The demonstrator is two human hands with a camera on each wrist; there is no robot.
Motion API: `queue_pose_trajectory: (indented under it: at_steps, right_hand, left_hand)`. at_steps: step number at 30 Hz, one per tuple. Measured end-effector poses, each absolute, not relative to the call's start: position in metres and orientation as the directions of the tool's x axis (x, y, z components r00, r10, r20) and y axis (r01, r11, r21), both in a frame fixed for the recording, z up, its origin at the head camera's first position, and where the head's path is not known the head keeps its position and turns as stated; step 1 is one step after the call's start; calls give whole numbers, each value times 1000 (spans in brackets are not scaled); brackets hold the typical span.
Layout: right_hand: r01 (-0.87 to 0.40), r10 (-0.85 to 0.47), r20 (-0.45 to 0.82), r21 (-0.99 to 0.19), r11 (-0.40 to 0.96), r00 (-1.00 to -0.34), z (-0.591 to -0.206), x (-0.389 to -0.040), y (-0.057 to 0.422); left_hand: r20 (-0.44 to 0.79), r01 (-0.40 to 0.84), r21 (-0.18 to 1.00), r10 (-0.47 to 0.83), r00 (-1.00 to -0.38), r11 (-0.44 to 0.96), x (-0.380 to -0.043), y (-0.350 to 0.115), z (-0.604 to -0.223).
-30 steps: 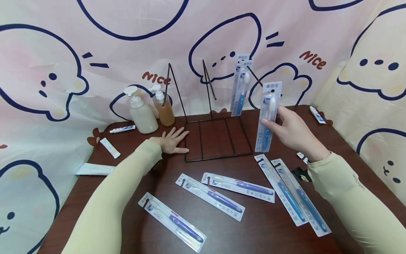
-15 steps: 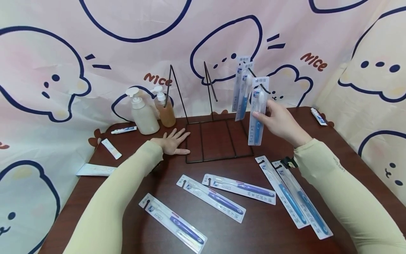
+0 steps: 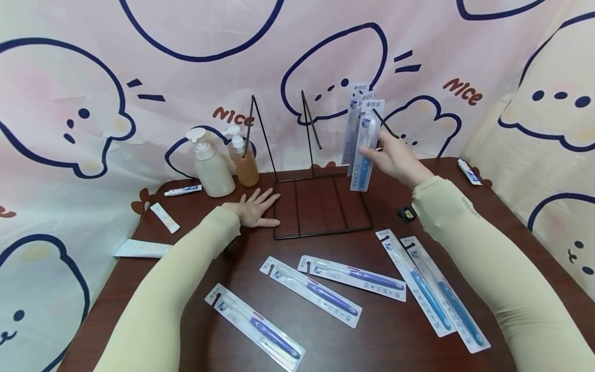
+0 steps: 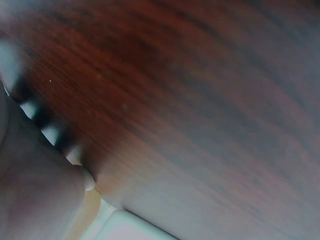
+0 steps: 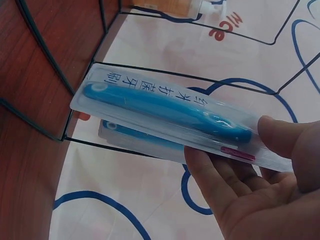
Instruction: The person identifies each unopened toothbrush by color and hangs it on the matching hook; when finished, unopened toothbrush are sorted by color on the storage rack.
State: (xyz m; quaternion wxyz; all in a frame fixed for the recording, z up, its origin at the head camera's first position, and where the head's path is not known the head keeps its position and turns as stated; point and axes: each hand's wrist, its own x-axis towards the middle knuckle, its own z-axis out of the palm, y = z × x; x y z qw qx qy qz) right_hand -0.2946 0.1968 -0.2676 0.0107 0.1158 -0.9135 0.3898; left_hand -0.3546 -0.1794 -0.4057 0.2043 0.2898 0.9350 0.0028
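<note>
Packs of purple toothbrushes (image 3: 311,292) lie nearest on the table (image 3: 372,349), blue packs (image 3: 415,283) to their right. Farther back, the left hand (image 3: 253,209) rests there, fingers spread and empty, at the left edge of the wire rack (image 3: 323,233). The right hand (image 3: 395,157) pinches a blue toothbrush pack (image 3: 364,155) between thumb and fingers, its top seemingly on the rack's right hook (image 3: 386,124). It should be light, stiff and slick, its plastic easily dented; the side edges seem the safest hold. Behind it hang two similar packs (image 3: 351,129)

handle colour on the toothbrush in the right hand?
Blue. The toothbrush handle shows best in the right wrist view.
</note>
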Motion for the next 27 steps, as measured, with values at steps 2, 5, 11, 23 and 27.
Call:
queue_pose_trajectory:
  at_steps: [2,5,11,23,27]
  right_hand:
    - [-194,-188,87,-704,683,-978,-268,-297,198]
    - [-169,-171,67,-698,696,-983,-269,-299,201]
    - [-177,-173,74,-683,709,-982,-272,-302,207]
    - [-171,-177,54,-624,762,-983,-277,-274,252]
    - [-145,-165,5,-510,848,-986,-286,-247,293]
  left_hand:
    - [-382,545,121,546,-746,829,-355,-179,-408]
    - [-384,547,126,549,-742,828,-356,-178,-410]
    - [-385,548,127,550,-741,827,-357,-177,-412]
    - [-374,551,125,554,-744,825,-357,-178,-412]
    - [-375,549,112,547,-748,828,-358,-179,-411]
